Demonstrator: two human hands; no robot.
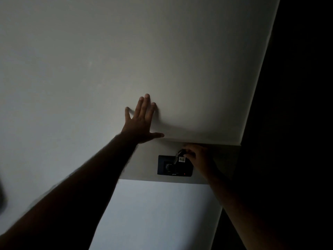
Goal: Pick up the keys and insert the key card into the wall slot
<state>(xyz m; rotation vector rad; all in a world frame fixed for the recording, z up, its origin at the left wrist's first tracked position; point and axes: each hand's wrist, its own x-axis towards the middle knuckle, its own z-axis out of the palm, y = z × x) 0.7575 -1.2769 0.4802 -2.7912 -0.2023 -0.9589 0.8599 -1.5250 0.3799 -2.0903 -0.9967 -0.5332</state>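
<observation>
- The left hand (142, 121) is spread wide and pressed flat on the pale wall (90, 60), fingers pointing up, thumb stretched out toward the right; it holds nothing.
- Lower right of it sits the dark wall slot (174, 166) panel, a small red light near its lower edge.
- The keys (178, 156) hang at the panel's top edge, a metal piece running roughly up-down with a small pale tag beside it; the card itself I cannot make out in the gloom.
- The right hand (196, 156) is curled tight, fingertips pinching the keys from the right.
</observation>
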